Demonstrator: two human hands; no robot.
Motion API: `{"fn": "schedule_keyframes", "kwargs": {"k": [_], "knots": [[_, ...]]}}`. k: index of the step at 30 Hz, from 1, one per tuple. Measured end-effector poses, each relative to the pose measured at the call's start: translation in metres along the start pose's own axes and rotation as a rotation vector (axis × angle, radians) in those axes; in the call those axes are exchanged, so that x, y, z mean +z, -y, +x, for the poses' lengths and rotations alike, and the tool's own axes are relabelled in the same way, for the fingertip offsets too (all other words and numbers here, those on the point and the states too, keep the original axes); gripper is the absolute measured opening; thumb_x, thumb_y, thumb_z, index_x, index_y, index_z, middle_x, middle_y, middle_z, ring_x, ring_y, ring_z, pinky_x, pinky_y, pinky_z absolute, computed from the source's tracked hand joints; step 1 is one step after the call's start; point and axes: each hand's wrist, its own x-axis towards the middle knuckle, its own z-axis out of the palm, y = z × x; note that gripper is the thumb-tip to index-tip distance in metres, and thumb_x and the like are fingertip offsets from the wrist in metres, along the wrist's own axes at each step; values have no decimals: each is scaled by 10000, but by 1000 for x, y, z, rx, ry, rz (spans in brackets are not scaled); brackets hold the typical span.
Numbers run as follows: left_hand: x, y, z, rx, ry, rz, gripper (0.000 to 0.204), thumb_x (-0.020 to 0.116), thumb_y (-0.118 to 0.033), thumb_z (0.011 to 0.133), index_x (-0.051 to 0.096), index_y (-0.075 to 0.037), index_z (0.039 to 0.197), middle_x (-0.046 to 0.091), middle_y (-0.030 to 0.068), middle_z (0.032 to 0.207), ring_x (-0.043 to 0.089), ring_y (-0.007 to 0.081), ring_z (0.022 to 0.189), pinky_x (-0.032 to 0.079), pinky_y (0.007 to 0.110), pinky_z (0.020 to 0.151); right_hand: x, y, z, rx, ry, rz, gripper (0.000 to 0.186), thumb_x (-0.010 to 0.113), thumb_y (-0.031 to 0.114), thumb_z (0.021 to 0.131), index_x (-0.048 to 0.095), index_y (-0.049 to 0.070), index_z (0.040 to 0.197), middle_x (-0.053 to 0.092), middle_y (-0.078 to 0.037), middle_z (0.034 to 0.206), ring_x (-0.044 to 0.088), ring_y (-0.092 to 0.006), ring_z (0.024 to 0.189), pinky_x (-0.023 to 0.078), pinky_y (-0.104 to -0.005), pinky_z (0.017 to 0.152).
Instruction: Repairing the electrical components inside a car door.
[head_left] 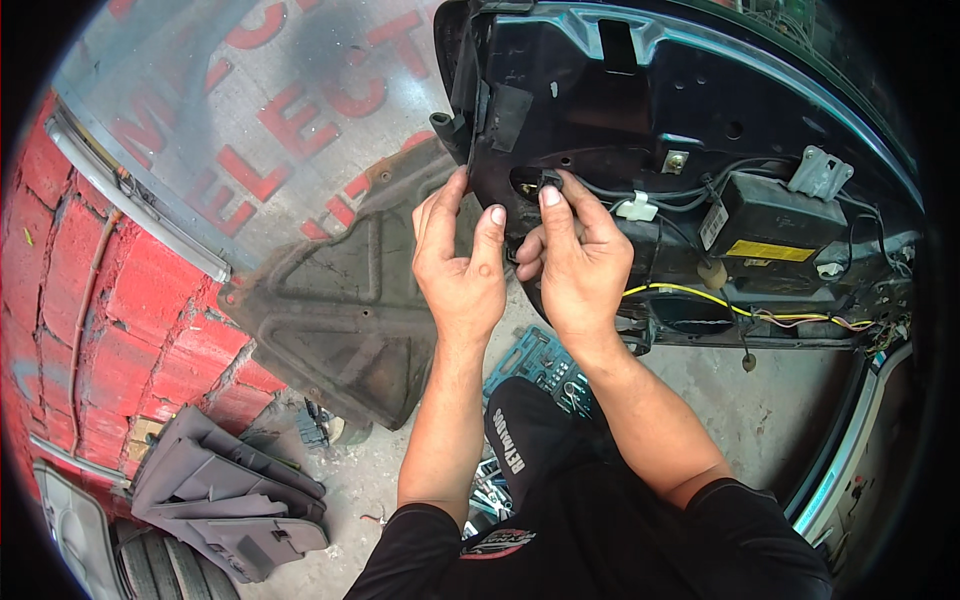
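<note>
A black car door shell (640, 110), with its trim panel off, fills the upper right. My right hand (575, 265) pinches a small black plastic piece (550, 178) between thumb and index finger at an oval opening in the door, its other fingers curled. My left hand (458, 262) is at the door's left edge, thumb raised and apart from the fingers, holding nothing that I can see. Dark wires (625, 193), a white clip (635, 208), a black box (770, 215) and a yellow cable (680, 291) run across or sit on the door.
A rusty ribbed metal panel (330, 330) leans at left against a lettered grey surface (220, 90) and red brick wall (150, 280). A teal tool case (525, 355) and loose tools lie on the floor (360, 470); grey trim panels (230, 500) and tires (175, 565) are lower left.
</note>
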Motion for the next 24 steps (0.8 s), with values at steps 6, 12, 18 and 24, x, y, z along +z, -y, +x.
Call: {"fn": "schedule_keyframes", "kwargs": {"k": [6,12,18,24], "knots": [[0,-11,-9,70,-81,34,452,798,-43,917,702,26,1353,737,146,1198,658,293,1167,518,407,1036,-1,-6,0,-75,-71,-59,307,665,135,1094,687,-73,1318,733,-76,801,654,-80,593,543,-234,490],[8,-37,-23,379,-15,294,260,781,-7,910,809,-5,1168,728,104,1040,634,237,985,522,357,900,-22,-39,-12,-341,-115,-134,283,729,107,1052,731,-30,1299,814,-70,948,726,-64,807,589,-234,730],[14,-32,-43,-23,19,-152,333,741,-17,1001,690,54,1322,730,127,1215,682,185,1118,567,305,969,-41,-46,-17,-451,60,-207,335,757,32,1008,733,8,1342,813,-116,1099,750,-111,887,606,-266,765],[39,-46,-49,-264,-96,-388,480,804,34,950,588,74,1377,722,161,1235,695,162,1073,578,287,964,-56,-50,2,-579,176,-209,412,775,-48,916,761,48,1317,796,-124,975,757,-179,768,597,-295,678]]}}
